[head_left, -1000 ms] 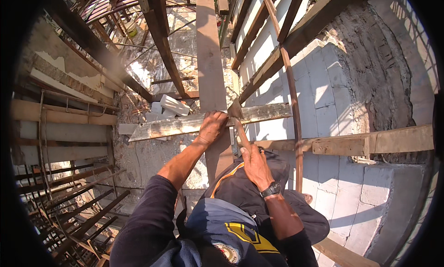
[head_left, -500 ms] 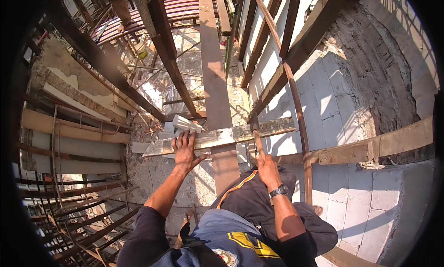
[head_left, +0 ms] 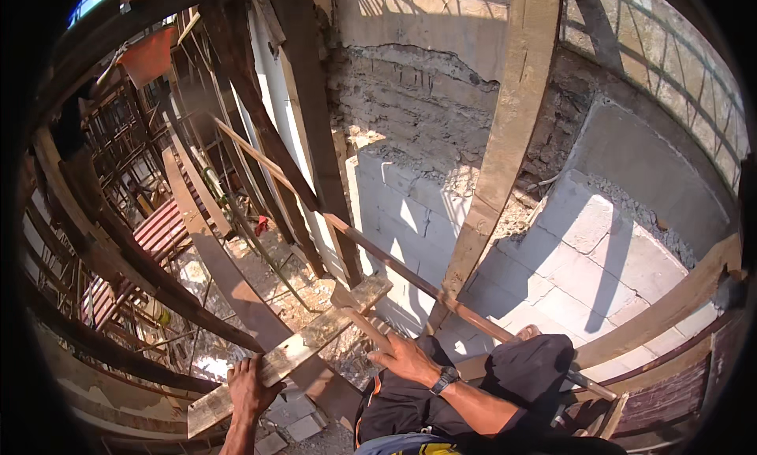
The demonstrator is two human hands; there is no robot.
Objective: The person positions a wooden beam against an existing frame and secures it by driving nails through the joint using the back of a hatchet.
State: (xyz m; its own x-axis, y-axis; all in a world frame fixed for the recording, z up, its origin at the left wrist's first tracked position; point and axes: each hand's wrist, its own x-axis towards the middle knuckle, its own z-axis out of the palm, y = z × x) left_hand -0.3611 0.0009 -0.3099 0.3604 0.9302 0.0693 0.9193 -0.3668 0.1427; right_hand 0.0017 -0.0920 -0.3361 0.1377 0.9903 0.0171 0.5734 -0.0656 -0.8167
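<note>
the left hand (head_left: 251, 390) is closed around the lower part of a rough, cement-stained wooden plank (head_left: 292, 351), which lies across the sloping timber beam (head_left: 229, 277) and rises to the right, towards the grey block wall (head_left: 410, 218). the right hand (head_left: 404, 356), with a dark wristwatch (head_left: 444, 379) on it, holds a thin pale wooden stick (head_left: 364, 327) just beside the upper end of the plank, with fingers curled around it. a long thin rail (head_left: 441, 297) passes close behind this hand, and the person's knee in black trousers (head_left: 528, 368) is at the right.
</note>
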